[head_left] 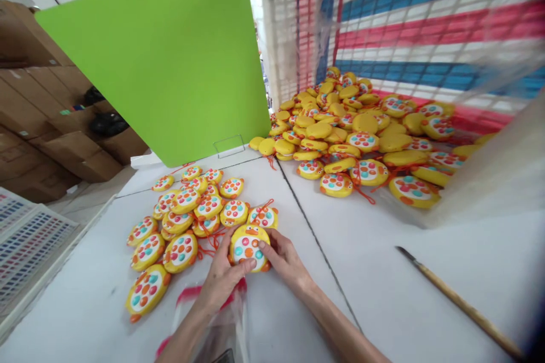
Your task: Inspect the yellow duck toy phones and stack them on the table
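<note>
Between my two hands is a yellow duck-shaped toy (pixel 249 247), its white face with coloured round buttons turned up toward me. My left hand (pixel 223 266) grips its left edge, thumb lying along the lower front. On the other side my right hand (pixel 285 258) holds the right edge, with the thumb on the white button face. Just beyond and to the left lies a loose group of the same duck toys (pixel 186 200), mostly buttons up, with red cords among them. Below my left forearm is a clear plastic bag or case with red edging (pixel 232 295), partly covered.
A tipped white basket (pixel 283 39) at the right spills a large heap of duck toys (pixel 365 140) onto the white table (pixel 298 317). A wooden-handled brush or blade (pixel 464 306) lies at right. Behind stand a green board (pixel 170 62) and cardboard boxes (pixel 80 159).
</note>
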Demonstrator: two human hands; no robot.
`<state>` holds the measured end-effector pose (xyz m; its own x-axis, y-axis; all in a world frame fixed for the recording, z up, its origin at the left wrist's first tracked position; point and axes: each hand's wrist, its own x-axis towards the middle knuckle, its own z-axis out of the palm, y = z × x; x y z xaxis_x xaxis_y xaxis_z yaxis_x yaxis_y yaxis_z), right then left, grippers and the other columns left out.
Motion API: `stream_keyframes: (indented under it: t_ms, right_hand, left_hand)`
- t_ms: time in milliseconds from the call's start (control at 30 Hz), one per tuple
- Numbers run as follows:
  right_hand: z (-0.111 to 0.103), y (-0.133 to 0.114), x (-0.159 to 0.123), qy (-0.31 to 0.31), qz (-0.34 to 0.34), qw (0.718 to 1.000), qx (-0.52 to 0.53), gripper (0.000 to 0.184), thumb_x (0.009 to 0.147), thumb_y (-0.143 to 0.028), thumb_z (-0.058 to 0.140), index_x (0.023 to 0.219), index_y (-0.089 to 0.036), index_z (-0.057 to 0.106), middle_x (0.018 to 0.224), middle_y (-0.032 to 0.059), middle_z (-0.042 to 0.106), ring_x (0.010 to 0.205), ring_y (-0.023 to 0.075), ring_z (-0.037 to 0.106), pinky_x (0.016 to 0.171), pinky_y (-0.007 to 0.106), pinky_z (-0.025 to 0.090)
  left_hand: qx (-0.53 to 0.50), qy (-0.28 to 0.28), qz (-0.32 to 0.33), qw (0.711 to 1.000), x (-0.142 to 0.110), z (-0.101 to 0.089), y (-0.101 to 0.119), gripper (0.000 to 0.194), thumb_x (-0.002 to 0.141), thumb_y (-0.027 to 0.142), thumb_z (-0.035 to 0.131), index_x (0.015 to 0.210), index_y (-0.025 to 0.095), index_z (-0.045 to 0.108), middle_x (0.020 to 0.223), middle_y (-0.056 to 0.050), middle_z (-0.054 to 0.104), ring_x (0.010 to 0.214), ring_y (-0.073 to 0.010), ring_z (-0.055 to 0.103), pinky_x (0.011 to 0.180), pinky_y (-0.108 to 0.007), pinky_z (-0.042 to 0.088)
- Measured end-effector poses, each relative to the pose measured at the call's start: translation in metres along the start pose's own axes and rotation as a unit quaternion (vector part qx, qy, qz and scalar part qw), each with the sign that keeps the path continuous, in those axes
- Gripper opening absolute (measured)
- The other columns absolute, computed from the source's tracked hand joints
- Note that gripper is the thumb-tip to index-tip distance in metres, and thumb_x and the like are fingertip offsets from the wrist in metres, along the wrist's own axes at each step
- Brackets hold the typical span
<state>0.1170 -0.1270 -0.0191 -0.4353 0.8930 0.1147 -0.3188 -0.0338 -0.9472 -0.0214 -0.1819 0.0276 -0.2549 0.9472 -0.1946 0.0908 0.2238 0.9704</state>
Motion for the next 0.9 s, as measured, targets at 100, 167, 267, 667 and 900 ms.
stream_keyframes:
  t_ms: [100, 167, 267, 667, 900]
  right_hand:
    - [-0.001, 0.004, 0.001, 0.023, 0.018, 0.999, -0.017, 0.042, 0.079, -0.049, 0.058, 0.101, -0.013, 0.061, 0.088, 0.0069, 0.066, 0.08, 0.0202, 0.06, 0.069, 0.03, 0.049]
    - [0.0, 0.004, 0.0, 0.026, 0.032, 0.999, -0.008, 0.042, 0.077, -0.049, 0.059, 0.1, -0.013, 0.062, 0.087, 0.007, 0.067, 0.079, 0.0206, 0.061, 0.069, 0.031, 0.049]
    - [0.001, -0.001, -0.002, 0.013, 0.056, 0.997, 0.044, 0.044, 0.078, -0.052, 0.057, 0.099, -0.014, 0.063, 0.083, 0.006, 0.067, 0.074, 0.0189, 0.061, 0.065, 0.029, 0.05]
    - [-0.004, -0.01, -0.002, 0.046, 0.077, 0.995, 0.045, 0.043, 0.071, -0.054, 0.064, 0.086, -0.013, 0.064, 0.068, 0.003, 0.062, 0.056, 0.0111, 0.054, 0.045, 0.02, 0.039]
    - [-0.004, -0.005, -0.001, 0.02, 0.071, 0.997, 0.018, 0.045, 0.07, -0.053, 0.064, 0.091, -0.013, 0.063, 0.065, 0.0014, 0.059, 0.054, 0.0108, 0.053, 0.043, 0.02, 0.039]
  left_hand:
    - [0.069, 0.041, 0.075, 0.994, -0.001, 0.003, -0.002, 0.079, 0.055, 0.025, 0.078, 0.127, 0.021, 0.047, 0.13, -0.012, 0.05, 0.117, -0.0296, 0.049, 0.095, -0.037, 0.041]
    - [0.147, 0.061, 0.14, 0.977, -0.002, 0.009, -0.002, 0.077, 0.048, 0.021, 0.081, 0.12, 0.024, 0.054, 0.137, -0.01, 0.043, 0.129, -0.0326, 0.033, 0.107, -0.043, 0.027]
    - [0.205, 0.027, 0.169, 0.964, 0.0, 0.014, 0.0, 0.067, 0.049, 0.02, 0.08, 0.112, 0.027, 0.061, 0.134, -0.008, 0.047, 0.13, -0.0341, 0.03, 0.109, -0.046, 0.02]
    - [-0.348, -0.031, -0.168, 0.922, 0.003, -0.011, 0.007, 0.047, 0.078, 0.057, 0.047, 0.109, 0.022, 0.056, 0.098, -0.007, 0.068, 0.082, -0.026, 0.065, 0.062, -0.037, 0.051]
    - [-0.294, 0.062, -0.122, 0.946, 0.009, -0.014, 0.015, 0.038, 0.078, 0.048, 0.054, 0.107, 0.024, 0.056, 0.104, -0.005, 0.066, 0.084, -0.023, 0.064, 0.065, -0.036, 0.053]
